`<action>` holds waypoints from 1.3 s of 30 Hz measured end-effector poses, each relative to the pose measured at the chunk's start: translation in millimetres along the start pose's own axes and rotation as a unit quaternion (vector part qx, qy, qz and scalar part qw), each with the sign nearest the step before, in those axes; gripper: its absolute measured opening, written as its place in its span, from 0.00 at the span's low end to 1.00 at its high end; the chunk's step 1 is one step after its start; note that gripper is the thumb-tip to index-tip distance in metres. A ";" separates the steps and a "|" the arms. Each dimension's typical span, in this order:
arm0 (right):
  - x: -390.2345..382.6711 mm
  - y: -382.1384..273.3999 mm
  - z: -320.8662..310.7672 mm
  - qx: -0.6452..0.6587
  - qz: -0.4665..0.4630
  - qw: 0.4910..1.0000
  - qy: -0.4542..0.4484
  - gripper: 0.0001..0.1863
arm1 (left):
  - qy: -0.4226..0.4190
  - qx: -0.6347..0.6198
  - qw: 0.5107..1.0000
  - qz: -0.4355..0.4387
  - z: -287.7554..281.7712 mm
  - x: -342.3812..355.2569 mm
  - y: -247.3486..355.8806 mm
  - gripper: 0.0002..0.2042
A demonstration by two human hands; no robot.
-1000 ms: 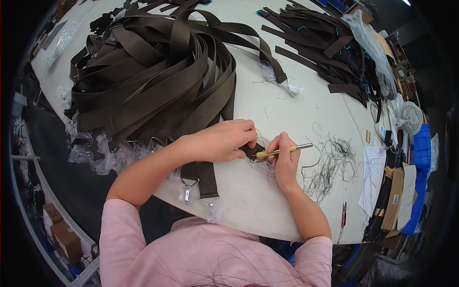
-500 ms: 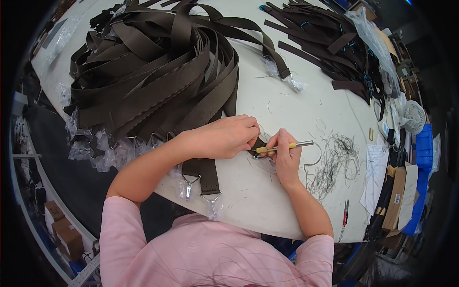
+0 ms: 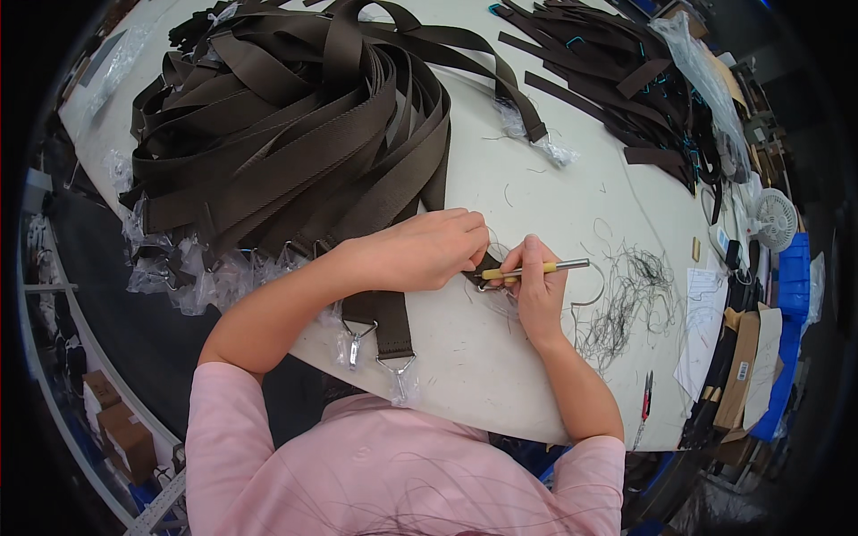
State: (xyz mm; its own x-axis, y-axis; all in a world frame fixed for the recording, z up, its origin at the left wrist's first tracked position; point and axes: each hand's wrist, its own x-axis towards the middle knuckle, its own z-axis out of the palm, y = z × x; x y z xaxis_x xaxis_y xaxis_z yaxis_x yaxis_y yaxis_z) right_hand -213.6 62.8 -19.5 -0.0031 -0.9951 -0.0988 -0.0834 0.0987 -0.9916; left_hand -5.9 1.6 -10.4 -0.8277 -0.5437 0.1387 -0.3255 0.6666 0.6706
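Observation:
My left hand (image 3: 429,250) is closed, its fingertips pinching at the end of a dark brown webbing strap (image 3: 481,275). Just to its right, my right hand (image 3: 539,290) grips a pen-shaped tool (image 3: 563,265), yellow toward the strap and metal at the other end. The tool's yellow end meets the strap beside a metal buckle, partly hidden by my fingers. Thin clear plastic shows under the right fingers. Below my left forearm hang two strap ends with metal hooks (image 3: 396,366) wrapped in clear plastic, over the table's near edge.
A big heap of brown straps (image 3: 295,134) covers the left of the white table (image 3: 536,384). Loose dark threads (image 3: 626,304) lie right of my hands, with red-handled thread snips (image 3: 646,397) nearer. More straps (image 3: 608,80) lie at the far right, and a small white fan (image 3: 774,219) stands beyond papers.
Both hands stay at the same strap end. The tool and the right fingers have shifted very slightly upward and right. The view has moved a little.

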 end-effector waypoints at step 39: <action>-1.0 -0.1 -3.7 0.024 0.012 1.000 -0.008 0.25 | -0.006 -0.019 0.999 -0.040 -3.5 0.8 3.7 0.07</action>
State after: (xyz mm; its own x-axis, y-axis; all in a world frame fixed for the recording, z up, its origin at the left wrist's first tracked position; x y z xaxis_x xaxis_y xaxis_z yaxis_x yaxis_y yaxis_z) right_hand -217.2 63.8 -19.0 0.0110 -0.9922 -0.1238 -0.0357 0.1234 -0.9917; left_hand -6.1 1.9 -5.3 -0.8047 -0.5889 0.0746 -0.3745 0.6011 0.7061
